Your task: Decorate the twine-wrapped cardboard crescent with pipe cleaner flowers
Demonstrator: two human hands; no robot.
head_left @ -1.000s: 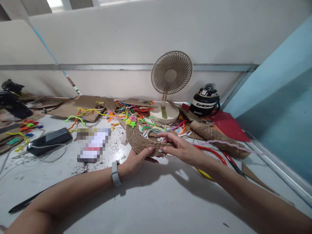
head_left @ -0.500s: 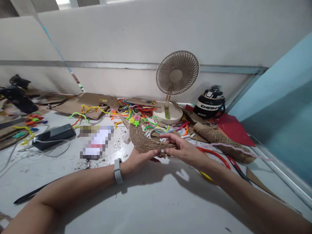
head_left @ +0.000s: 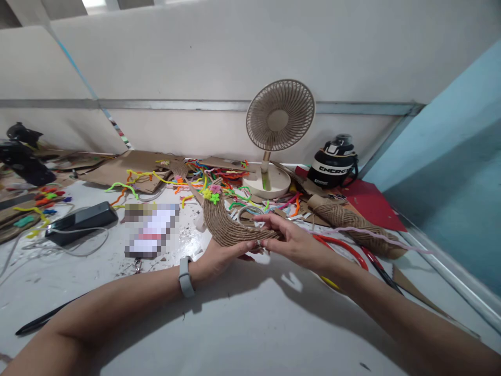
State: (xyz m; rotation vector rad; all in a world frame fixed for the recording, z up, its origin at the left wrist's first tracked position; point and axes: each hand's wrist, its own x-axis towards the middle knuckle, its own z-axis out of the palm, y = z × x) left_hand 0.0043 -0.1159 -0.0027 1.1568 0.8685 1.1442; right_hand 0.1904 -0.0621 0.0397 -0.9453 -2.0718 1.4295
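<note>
A curved, crescent-shaped piece wrapped in brown twine is held just above the white table, with small pink and green flowers at its far tip. My left hand grips its near edge from below, thumb on top. My right hand pinches the same piece at its right end, fingers closed on the twine. A grey band sits on my left wrist.
Colourful pipe cleaners and cardboard scraps litter the back of the table. A small beige fan, a black bottle, red paper, a twine-wrapped cone, red-handled scissors and a black box with cable lie around.
The hands and the twine piece stay almost where they were; only the view has shifted slightly.
</note>
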